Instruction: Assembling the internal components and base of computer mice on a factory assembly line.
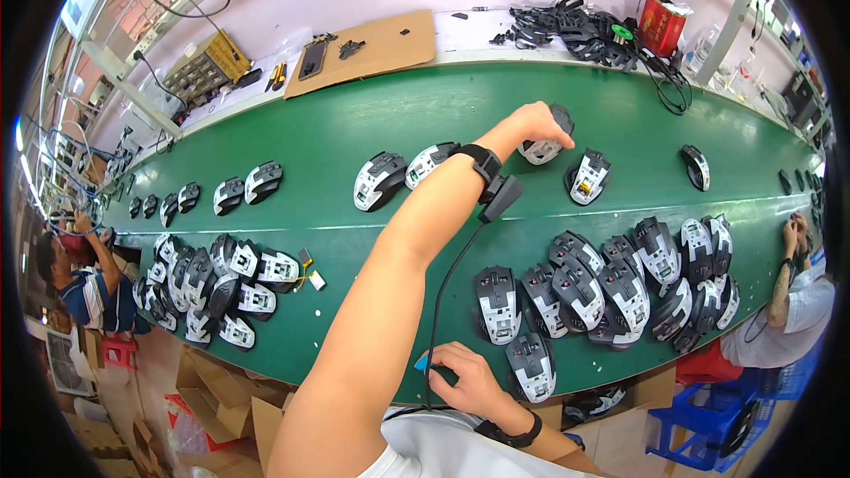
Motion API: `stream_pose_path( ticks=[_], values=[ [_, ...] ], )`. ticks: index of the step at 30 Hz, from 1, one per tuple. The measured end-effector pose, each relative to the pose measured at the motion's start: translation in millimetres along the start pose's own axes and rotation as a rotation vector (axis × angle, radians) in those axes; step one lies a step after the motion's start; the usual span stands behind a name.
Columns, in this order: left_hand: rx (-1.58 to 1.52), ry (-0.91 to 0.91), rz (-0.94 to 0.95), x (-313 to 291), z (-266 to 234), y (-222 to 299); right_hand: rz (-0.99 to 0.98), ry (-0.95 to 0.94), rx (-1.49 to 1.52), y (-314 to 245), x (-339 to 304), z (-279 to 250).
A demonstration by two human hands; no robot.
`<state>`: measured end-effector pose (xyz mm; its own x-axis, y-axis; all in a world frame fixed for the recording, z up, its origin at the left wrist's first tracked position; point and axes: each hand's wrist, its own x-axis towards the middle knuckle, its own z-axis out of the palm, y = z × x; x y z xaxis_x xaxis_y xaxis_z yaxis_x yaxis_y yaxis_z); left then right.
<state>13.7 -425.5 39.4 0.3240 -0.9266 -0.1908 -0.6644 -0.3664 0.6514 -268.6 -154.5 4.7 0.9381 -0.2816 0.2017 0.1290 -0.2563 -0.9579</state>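
Observation:
Stretched across the green bench, my left hand is closed around a black and white computer mouse standing on the far half. My right hand is close to my body at the bench's near edge, its thumb and fingers closed on a small teal-blue object whose kind I cannot make out. Right of the held mouse sits another mouse with a yellow part showing in its opening. Two mice stand to the left of my forearm, one partly hidden by it.
Piled mice lie near right, with another pile near left beside a small white battery. Cardboard and black plastic parts lie on the back ledge. A black cable hangs from my left wrist. Co-workers sit either side.

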Motion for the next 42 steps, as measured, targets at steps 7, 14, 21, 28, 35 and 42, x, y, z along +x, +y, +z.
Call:
stream_pose_path(
  ticks=[7,14,21,28,35,42],
  values=[
    [0.033,0.294,0.147,-20,10,7,0.111,0.032,0.041,5,-6,8],
    [-0.277,0.327,-0.09,-155,-154,-101,0.114,0.013,0.051,9,-12,20],
    [-0.734,0.629,-0.403,-400,-252,-241,0.139,-0.026,-0.094,-1,-4,21],
    [-0.776,0.287,-0.521,-508,-247,-281,0.196,0.094,-0.571,-1,21,49],
    [-0.815,1.519,-0.318,-615,-394,-467,0.089,0.026,-0.602,0,23,59],
    [-0.416,1.657,-0.911,-610,-379,-501,0.204,0.063,-0.652,-11,29,63]
  ],
)
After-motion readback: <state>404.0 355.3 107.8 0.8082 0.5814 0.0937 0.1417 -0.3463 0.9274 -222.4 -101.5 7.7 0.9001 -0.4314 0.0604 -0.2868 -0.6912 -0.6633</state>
